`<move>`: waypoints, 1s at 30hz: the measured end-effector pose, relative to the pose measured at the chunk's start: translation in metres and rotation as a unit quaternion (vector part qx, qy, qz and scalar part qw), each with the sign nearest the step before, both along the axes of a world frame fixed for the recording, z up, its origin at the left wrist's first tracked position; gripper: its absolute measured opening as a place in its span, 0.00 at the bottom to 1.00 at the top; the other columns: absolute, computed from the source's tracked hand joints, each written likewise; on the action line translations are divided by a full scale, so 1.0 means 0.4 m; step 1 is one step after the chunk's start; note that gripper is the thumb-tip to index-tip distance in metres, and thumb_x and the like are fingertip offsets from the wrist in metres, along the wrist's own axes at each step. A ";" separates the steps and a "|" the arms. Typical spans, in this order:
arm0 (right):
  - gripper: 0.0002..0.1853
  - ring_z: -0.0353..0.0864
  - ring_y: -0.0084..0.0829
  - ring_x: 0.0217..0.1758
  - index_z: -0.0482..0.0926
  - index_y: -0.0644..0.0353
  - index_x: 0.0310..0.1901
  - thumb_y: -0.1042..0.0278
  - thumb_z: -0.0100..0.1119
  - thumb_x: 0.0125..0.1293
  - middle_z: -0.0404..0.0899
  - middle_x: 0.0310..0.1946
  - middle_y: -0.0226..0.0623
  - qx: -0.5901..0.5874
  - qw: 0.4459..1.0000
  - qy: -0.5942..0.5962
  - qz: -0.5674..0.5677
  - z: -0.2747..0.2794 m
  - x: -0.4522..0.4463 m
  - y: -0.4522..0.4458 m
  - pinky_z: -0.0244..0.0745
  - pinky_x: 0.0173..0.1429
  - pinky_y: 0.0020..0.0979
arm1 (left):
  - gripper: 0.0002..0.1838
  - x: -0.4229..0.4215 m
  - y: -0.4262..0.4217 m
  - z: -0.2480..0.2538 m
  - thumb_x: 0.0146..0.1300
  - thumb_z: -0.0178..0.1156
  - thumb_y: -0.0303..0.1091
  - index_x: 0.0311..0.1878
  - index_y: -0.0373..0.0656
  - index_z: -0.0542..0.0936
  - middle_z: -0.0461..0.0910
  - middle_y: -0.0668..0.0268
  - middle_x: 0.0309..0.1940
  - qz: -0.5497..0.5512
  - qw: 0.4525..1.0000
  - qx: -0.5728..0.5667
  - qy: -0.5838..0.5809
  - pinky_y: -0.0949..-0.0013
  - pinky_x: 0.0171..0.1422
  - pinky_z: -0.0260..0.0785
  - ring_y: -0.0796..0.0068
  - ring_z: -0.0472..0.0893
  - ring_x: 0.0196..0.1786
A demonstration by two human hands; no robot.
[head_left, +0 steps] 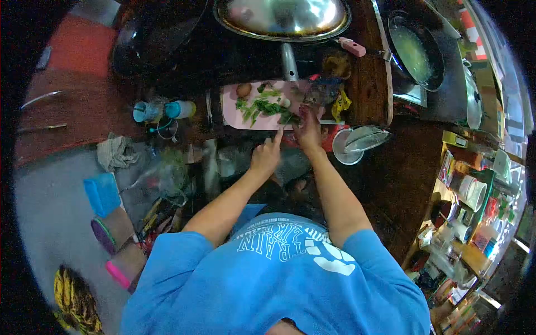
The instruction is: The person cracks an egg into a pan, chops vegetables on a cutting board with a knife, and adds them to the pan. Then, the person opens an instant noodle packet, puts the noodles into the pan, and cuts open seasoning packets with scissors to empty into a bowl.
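A pink cutting board point(231, 117) lies ahead of me with chopped green leaves and stalks point(262, 107) spread on it. A round brown thing point(243, 90), perhaps an onion or egg, sits at its upper left. My left hand point(267, 153) is at the board's near edge, index finger stretched toward the greens and the other fingers curled; what they hold, if anything, is hidden. My right hand point(308, 129) is bent over the board's right part, fingers closed beside the dark green leaves point(287, 116). I cannot make out what is in them.
A large lidded pan point(285, 19) stands behind the board, its handle pointing at me. Right of the board are a yellow wrapper point(341, 104) and a white bowl point(347, 153). Blue-capped bottles point(180, 109) stand left. A wok point(416, 53) holds yellowish liquid at the far right.
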State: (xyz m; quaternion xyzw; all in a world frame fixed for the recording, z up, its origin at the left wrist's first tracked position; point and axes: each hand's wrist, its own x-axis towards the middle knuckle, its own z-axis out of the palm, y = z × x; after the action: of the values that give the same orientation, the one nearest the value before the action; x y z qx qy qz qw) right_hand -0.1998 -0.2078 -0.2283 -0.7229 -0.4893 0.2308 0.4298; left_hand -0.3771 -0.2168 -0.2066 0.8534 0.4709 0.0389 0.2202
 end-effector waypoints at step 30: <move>0.18 0.84 0.50 0.44 0.80 0.70 0.43 0.66 0.66 0.54 0.84 0.38 0.53 -0.095 0.993 -0.067 0.037 0.017 -0.019 0.044 0.77 0.51 0.43 | 0.24 -0.279 0.163 0.053 0.67 0.51 0.26 0.66 0.32 0.65 0.73 0.42 0.46 0.283 0.948 0.094 0.108 0.49 0.47 0.74 0.42 0.78 0.44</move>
State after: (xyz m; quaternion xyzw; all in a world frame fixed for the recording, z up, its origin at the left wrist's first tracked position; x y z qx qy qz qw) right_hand -0.2075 -0.1902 -0.2214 -0.7554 -0.5193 0.2432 0.3171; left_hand -0.4888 -0.1518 -0.1854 0.7007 0.7085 0.0518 0.0664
